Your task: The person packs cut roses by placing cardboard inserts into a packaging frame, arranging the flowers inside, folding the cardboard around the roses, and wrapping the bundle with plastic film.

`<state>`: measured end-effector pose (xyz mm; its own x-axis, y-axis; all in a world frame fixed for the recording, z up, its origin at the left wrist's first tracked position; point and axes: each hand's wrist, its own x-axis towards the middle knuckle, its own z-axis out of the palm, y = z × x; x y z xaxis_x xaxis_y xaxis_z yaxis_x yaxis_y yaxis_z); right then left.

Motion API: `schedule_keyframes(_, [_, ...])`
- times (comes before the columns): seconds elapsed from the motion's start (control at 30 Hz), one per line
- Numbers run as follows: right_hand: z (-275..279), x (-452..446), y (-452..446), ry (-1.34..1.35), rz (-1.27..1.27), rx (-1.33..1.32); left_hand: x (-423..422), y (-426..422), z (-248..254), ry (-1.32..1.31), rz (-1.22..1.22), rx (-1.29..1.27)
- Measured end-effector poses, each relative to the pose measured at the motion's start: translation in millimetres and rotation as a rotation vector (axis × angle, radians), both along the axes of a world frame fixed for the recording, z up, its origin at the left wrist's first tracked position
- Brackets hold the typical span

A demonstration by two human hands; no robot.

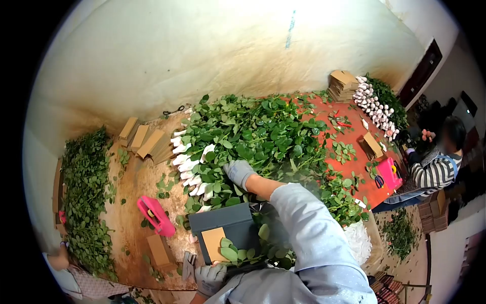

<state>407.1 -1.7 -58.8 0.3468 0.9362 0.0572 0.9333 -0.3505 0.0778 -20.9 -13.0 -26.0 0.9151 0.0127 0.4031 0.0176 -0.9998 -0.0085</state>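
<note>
The leafy stems [263, 137] lie in a broad heap across the middle of the worktop [127, 177], their white-wrapped heads [183, 161] ranged along the left edge, presumably so that the heads stay together and uncrushed while the foliage spreads right. The gloved right hand [238, 174] reaches over the near side of the heap, just right of those heads, its fingers sunk among leaves; whether they are together on a stem cannot be told. The gloved left hand [210, 280] is low at the near edge, fingers curled, close to a dark grey stand [223, 219]; what it grips, if anything, cannot be made out. On the stand rests a cardboard piece [213, 243], perhaps kept there to be within easy reach. Left of it sits a pink tape dispenser [156, 216], and farther left, folded cardboard [151, 143] stands stacked near the wall, probably to leave working room in front.
</note>
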Motion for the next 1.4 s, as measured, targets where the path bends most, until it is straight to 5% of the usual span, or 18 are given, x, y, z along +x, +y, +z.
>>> schedule_keyframes(0.2, [157.8,8.6,-27.2,-0.171,-0.135,0.152,-2.8,-6.1,1.4,-0.038,0.015,-0.066])
schedule_keyframes(0.33, [245.7,40.3,-45.0,-0.219,-0.290,0.503,-2.9,-8.5,4.4,-0.075,0.022,-0.128])
schedule_keyframes(0.43, [290.4,35.0,-71.6,-0.109,-0.146,0.824,-5.7,-8.0,0.6,-0.097,-0.015,-0.151])
schedule_keyframes(0.57, [233.2,46.1,-64.1,-0.061,-0.017,0.368,-8.6,-7.8,2.4,-0.082,-0.036,-0.182])
schedule_keyframes(0.6, [228.5,33.2,-57.9,-0.031,-0.124,0.070,-9.0,-6.9,3.8,-0.090,-0.018,-0.187])
schedule_keyframes(0.73, [201.7,24.6,-37.1,-0.014,-0.131,-0.002,-12.0,-9.1,6.6,-0.033,-0.010,-0.198])
schedule_keyframes(0.8, [205.8,26.2,-30.5,0.016,-0.110,0.319,-11.6,-10.4,2.0,-0.058,-0.004,-0.184])
schedule_keyframes(0.97, [201.6,48.0,-16.3,0.114,-0.127,-0.169,-11.9,-13.2,-1.3,-0.074,0.030,-0.209])
schedule_keyframes(1.13, [190.3,33.9,-30.1,0.093,0.079,0.527,-13.4,-18.3,-1.6,-0.048,0.072,-0.262])
schedule_keyframes(1.4, [285.3,-41.2,-61.0,-0.464,0.242,0.745,-11.0,-13.5,-1.6,-0.072,0.039,-0.233])
